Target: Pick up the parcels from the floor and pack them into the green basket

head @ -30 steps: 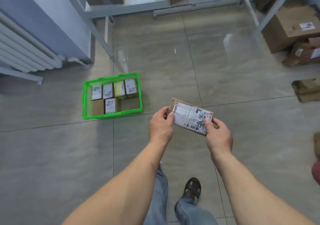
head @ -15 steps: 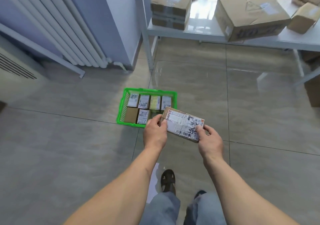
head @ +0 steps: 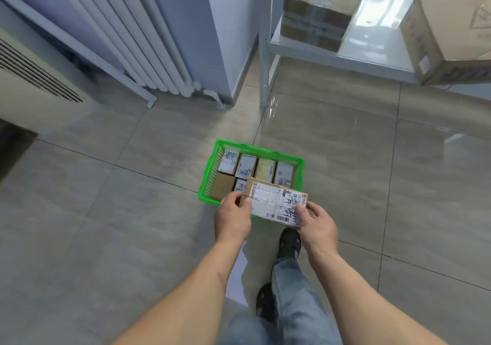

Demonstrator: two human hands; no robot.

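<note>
A flat brown parcel (head: 273, 200) with a white shipping label is held level between both hands, above the near right part of the green basket (head: 212, 166). My left hand (head: 233, 218) grips its left end. My right hand (head: 317, 224) grips its near right corner, thumb on the label. The basket stands on the tiled floor and holds several small labelled parcels (head: 247, 165) packed in rows. Its near right part is hidden behind the held parcel.
A white radiator (head: 127, 42) and a wall corner stand at the back left. A white metal shelf (head: 372, 60) at the back right carries two large cardboard boxes (head: 318, 10). My feet in dark sandals (head: 289, 243) stand just behind the basket.
I have walked up to the basket, which now lies right under the held parcel instead of off to the left. Both hands keep the same hold.
</note>
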